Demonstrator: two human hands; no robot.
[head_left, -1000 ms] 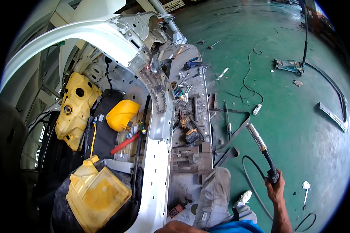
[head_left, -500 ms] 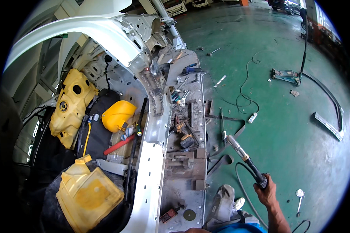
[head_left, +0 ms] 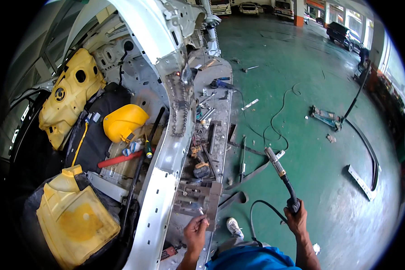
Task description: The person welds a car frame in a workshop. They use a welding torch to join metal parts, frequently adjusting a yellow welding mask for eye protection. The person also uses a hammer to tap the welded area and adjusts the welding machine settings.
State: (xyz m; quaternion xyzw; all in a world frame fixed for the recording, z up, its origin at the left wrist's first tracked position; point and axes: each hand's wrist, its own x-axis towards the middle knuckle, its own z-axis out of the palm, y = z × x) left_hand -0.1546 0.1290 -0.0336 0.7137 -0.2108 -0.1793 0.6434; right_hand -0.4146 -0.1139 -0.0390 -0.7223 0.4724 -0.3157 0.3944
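Note:
My right hand (head_left: 297, 219) is wrapped round the black handle of a welding torch (head_left: 276, 163). The torch's metal nozzle points up and away from me, and its dark cable (head_left: 266, 203) loops back below. My left hand (head_left: 195, 232) pinches a thin white stick with an orange end, which looks like a cigarette (head_left: 202, 212). That hand is over the metal bench, beside the white car body sill (head_left: 154, 198). A row of weld spots runs down the bare metal pillar (head_left: 179, 105), with a small red glow near its top.
On the bench (head_left: 220, 135) lie a blue angle grinder (head_left: 221, 84), a bench vise (head_left: 195, 198) and loose tools. Inside the car body are a yellow welding mask (head_left: 126, 121), a yellow tank (head_left: 72, 94) and a red bar (head_left: 119, 159). Cables and a floor jack (head_left: 327, 118) are on the green floor.
My left hand has come into view from below with the white stick. The torch in my right hand has moved slightly. My view has turned, shifting the car body leftward.

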